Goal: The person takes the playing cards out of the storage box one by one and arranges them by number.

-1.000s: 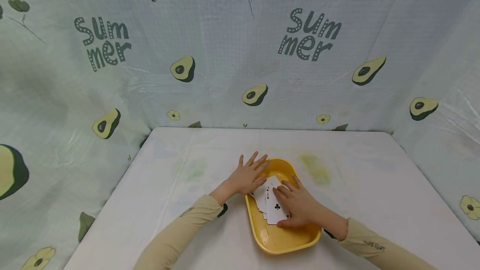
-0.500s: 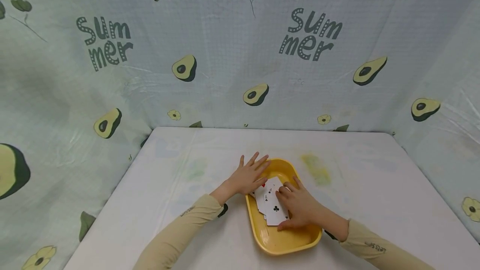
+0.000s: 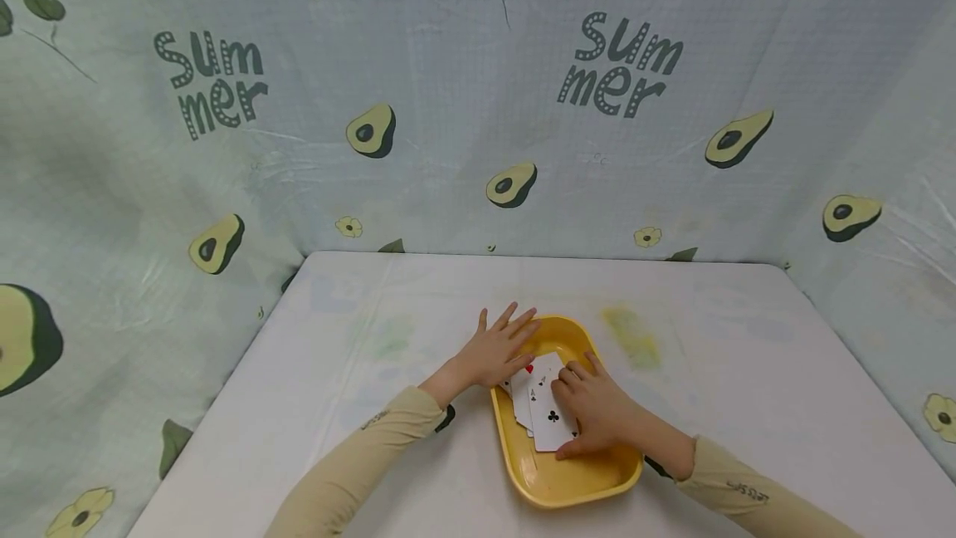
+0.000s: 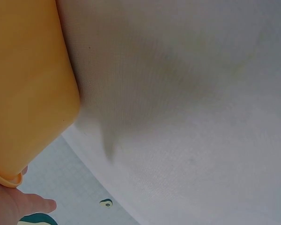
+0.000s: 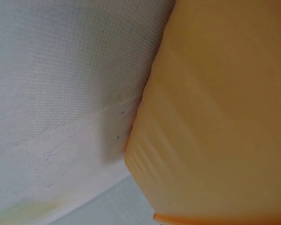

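In the head view, several white playing cards (image 3: 546, 432) lie overlapping in a yellow plastic tray (image 3: 548, 492). A black club marks the top one, and a red heart shows on a card beneath. My right hand (image 3: 597, 407) reaches over the right rim and holds the cards, its thumb near their lower edge and bent fingers higher up. My left hand (image 3: 489, 353) rests on the tray's left rim with fingers spread and straight. The left wrist view shows fingers (image 4: 35, 204) by the rim; the right wrist view shows only the tray's outer wall (image 5: 220, 112) and the cloth.
A white cloth-covered table (image 3: 418, 297) surrounds the tray, with a yellow-green stain (image 3: 631, 337) behind it on the right. Behind the table hangs a pale curtain (image 3: 441, 90) printed with avocados and lettering.
The cards have shifted slightly under my right hand, so that a red heart and a second ace corner now show. My right fingers have bent more. My left hand has stayed in place.
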{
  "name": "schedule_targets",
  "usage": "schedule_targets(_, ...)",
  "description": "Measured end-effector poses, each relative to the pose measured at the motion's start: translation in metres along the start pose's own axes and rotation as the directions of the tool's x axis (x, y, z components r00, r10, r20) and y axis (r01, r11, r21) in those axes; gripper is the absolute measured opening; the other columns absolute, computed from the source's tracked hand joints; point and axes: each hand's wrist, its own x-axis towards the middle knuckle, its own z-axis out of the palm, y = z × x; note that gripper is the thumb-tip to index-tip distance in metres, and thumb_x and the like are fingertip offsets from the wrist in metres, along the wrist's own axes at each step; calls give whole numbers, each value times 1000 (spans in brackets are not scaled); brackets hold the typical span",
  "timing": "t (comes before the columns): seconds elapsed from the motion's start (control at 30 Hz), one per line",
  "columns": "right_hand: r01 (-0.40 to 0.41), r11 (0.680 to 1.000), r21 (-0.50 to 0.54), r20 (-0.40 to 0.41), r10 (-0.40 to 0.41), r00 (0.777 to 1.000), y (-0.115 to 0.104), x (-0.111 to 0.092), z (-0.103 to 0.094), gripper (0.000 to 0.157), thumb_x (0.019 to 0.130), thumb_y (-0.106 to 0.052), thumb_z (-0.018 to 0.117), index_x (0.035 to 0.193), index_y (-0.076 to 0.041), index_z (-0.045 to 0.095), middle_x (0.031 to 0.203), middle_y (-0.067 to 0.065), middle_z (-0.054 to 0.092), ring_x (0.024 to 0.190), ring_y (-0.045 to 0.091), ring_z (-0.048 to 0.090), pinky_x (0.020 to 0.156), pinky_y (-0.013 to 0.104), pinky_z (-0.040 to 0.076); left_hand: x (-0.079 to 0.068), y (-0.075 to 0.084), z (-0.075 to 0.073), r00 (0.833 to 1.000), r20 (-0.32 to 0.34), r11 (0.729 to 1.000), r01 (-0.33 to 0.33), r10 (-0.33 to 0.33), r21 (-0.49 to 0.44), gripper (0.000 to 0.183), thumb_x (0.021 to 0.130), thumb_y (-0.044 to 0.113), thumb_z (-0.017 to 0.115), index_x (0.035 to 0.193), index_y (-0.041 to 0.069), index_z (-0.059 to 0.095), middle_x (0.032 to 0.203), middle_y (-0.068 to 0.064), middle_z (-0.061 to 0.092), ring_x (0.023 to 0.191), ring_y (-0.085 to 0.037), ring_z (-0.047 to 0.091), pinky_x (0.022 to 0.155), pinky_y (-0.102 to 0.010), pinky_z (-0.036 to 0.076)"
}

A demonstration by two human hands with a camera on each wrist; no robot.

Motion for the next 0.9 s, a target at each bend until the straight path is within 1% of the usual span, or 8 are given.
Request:
schedule_targets(0.17, -11, 1000, 16, -11, 11, 1000, -3, -2, -3, 87, 59, -77, 56, 112, -8, 52, 104, 5, 51, 105, 24, 43, 99, 58, 25, -1, 0, 0, 1000, -1, 1000, -3, 3, 2, 53, 95, 41, 33, 143, 21, 21, 151, 2, 13, 140, -27, 7, 103, -63, 12)
schedule_targets(0.27, -19, 1000, 8, -23, 20, 1000, -3, -4, -6, 91, 58, -77, 57, 117, -8, 50, 106, 7, 51, 106, 26, 42, 97, 58, 24, -2, 0, 2, 1000, -3, 1000, -2, 2, 8, 53, 95, 41, 32, 143, 21, 21, 151, 3, 12, 140, -27, 7, 104, -63, 12)
schedule_targets(0.4, -21, 1000, -4, -73, 21, 997, -3, -6, -10, 93, 58, -77, 57, 121, -8, 51, 109, 8, 51, 107, 26, 42, 96, 58, 24, -2, -1, 3, 1000, 0, 1000, 3, -3, 9, 53, 95, 41, 32, 143, 21, 20, 151, 4, 12, 140, -26, 6, 104, -62, 11)
schedule_targets(0.57, -16, 1000, -24, -149, 12, 989, -1, -11, -15, 91, 59, -75, 58, 121, -9, 52, 109, 6, 50, 106, 24, 42, 95, 57, 26, -2, 0, 2, 1000, 7, 1000, 5, -5, 2, 53, 96, 41, 32, 143, 22, 20, 151, 4, 11, 140, -25, 5, 104, -62, 11)
schedule_targets(0.67, -34, 999, -22, -171, 30, 985, 0, -14, -17, 90, 60, -74, 58, 121, -8, 53, 110, 6, 51, 107, 24, 41, 95, 57, 26, -2, 0, 1, 1000, 13, 1000, 5, -5, -4, 53, 96, 41, 32, 144, 22, 20, 152, 4, 11, 140, -25, 5, 104, -62, 11)
schedule_targets(0.77, -66, 998, -4, -168, 64, 984, 1, -17, -20, 91, 61, -74, 58, 123, -8, 52, 114, 6, 51, 110, 25, 40, 95, 57, 26, -3, 0, 0, 1000, 12, 1000, 2, -2, -5, 53, 95, 41, 32, 143, 21, 21, 151, 3, 12, 140, -26, 7, 104, -63, 12)
schedule_targets(0.9, -110, 994, 2, -134, 109, 985, 2, -21, -24, 90, 63, -70, 59, 127, -9, 49, 120, 6, 49, 114, 26, 38, 97, 58, 24, -2, -1, 2, 1000, 1, 1000, -2, 2, -4, 52, 95, 41, 32, 143, 21, 22, 151, 2, 14, 140, -26, 8, 104, -63, 12)
